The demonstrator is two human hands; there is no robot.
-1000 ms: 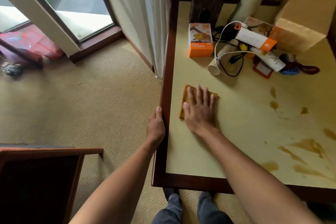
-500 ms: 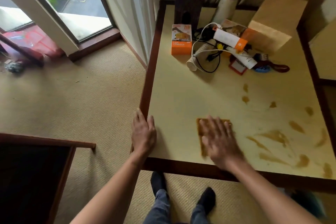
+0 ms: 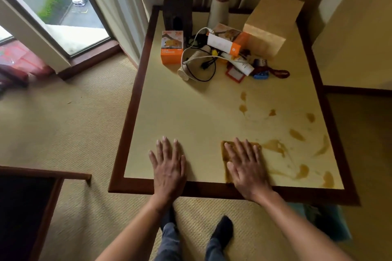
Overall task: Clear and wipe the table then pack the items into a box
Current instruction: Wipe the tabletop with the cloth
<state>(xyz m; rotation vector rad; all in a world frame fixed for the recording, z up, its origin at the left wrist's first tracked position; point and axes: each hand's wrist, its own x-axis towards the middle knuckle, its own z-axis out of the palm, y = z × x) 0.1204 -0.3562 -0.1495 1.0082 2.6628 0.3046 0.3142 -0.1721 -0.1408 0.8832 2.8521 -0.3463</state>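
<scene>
1. Pressing down flat, the right hand [image 3: 247,168] lies on a wet brown cloth [image 3: 228,177] at the near edge of the table [image 3: 135,99]. Its fingers are straight and a little spread, and they point away from the person.
2. The left hand [image 3: 168,167] lies flat on the bare table top, well to the left of the cloth. Its fingers are straight and a little spread too, and it holds nothing.
3. Brown spills [image 3: 274,146] dot the right side of the table. The nearest one starts just beside the cloth.
4. At the far end lies a heap of things: an orange box [image 3: 171,48], a paper cup [image 3: 187,65] on its side, a black cable [image 3: 203,72], a white and orange box [image 3: 222,43], a white tube [image 3: 240,64] and a small red-edged card [image 3: 234,74].
5. A cardboard box [image 3: 273,21] stands in the far right corner, right beside the heap.
6. A dark holder [image 3: 177,16] and a tall white bottle [image 3: 219,10] with a brown top stand at the far edge, in front of the curtains.
7. A wooden chair [image 3: 31,207] stands on the carpet, to the person's left.
</scene>
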